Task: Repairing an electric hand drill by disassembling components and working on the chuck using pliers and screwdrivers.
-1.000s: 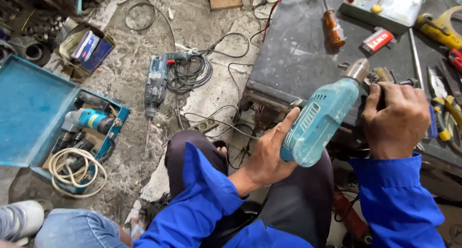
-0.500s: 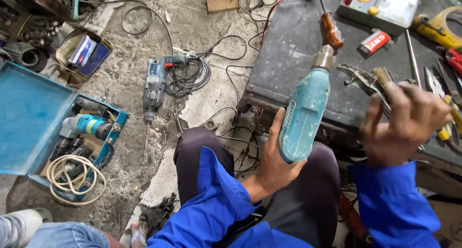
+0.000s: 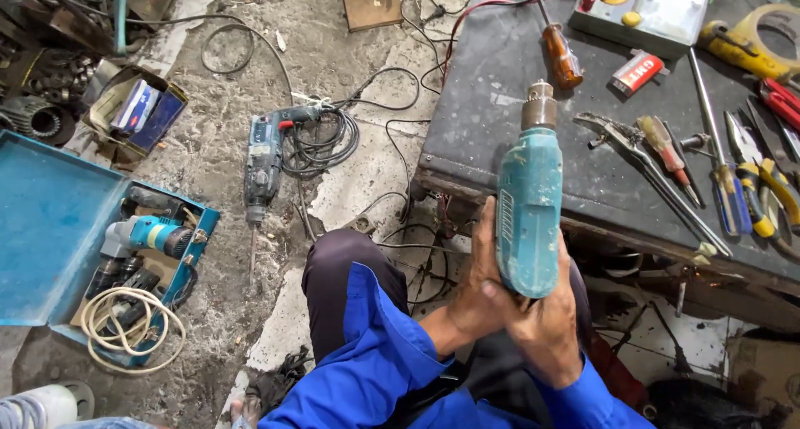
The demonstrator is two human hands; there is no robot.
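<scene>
At the centre of the frame, both hands cupped the teal drill body point(image 3: 530, 216) upright, chuck up. The left hand point(image 3: 479, 291) pressed its fingers flat against its side; the right hand point(image 3: 546, 321) wrapped its base, steadying it above the dark workbench point(image 3: 500, 129).

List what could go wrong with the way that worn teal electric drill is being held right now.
1. Both hands, left hand and right hand, cup only the base of the worn teal electric drill, so the upright, top-heavy body might tip or slip.
2. It hangs past the edge of the dark metal workbench; a drop would likely hit the person's knee or the cracked concrete floor.
</scene>
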